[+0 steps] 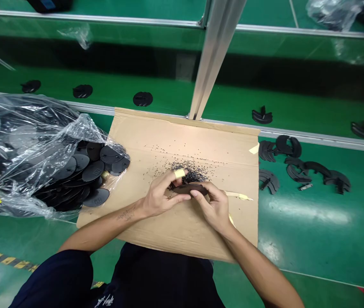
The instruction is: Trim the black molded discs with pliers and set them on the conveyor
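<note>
Between my two hands is a black plastic disc (190, 188), seen nearly edge-on above a cardboard sheet (156, 132). My left hand (162, 194) grips its left end with thumb and fingers, and yellowish tape is wrapped round one finger. On the other end, my right hand (212, 203) is closed with its thumb along the near edge. Just beyond the disc lies a scattered heap of tiny black bits (195, 171). A thin tool with a tape-wrapped shaft (241, 196) lies to the right of my right hand, partly hidden by it.
At the left, a clear plastic bag (41, 137) spills many black discs (94, 170) onto the cardboard. Curved black parts (268, 182) lie on the green bench at the right. An upright metal post (214, 55) stands behind the cardboard, and spaced black pieces (142, 99) rest along the back.
</note>
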The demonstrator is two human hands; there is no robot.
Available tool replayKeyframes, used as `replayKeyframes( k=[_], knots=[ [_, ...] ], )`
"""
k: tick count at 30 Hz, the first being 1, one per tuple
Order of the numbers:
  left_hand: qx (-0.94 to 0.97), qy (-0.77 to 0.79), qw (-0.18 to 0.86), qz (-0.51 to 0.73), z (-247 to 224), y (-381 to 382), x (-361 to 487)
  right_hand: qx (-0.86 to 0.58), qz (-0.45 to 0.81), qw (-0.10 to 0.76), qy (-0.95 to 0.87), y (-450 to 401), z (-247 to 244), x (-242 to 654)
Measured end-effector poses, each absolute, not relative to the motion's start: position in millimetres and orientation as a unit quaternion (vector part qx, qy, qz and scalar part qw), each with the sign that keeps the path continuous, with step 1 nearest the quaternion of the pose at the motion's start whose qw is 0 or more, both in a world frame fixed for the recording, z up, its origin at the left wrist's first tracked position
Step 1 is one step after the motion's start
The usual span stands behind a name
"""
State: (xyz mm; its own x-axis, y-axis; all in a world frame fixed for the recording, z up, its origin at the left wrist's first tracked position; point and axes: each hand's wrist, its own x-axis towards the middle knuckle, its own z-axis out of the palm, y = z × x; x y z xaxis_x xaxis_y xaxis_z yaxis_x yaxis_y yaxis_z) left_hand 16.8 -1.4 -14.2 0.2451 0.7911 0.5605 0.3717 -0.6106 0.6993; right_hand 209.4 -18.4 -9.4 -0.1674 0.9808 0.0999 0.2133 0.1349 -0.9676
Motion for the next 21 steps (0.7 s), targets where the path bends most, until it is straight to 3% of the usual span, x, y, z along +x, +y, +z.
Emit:
replayKeyframes(
  k=[5,15,21],
  knots=[
    [0.735,0.355,0.286,0.503,-9,1,15,-0.444,0.41,0.446,-0.66,-20,-12,210],
    [0.772,0.325,0.283,0.468,0,2,10,-0.37,0.338,0.469,-0.727,-16,-18,211],
    [0.78,0.288,0.256,0.493,-5,3,9,-0.376,0.333,0.433,-0.749,-18,-20,213]
  ],
)
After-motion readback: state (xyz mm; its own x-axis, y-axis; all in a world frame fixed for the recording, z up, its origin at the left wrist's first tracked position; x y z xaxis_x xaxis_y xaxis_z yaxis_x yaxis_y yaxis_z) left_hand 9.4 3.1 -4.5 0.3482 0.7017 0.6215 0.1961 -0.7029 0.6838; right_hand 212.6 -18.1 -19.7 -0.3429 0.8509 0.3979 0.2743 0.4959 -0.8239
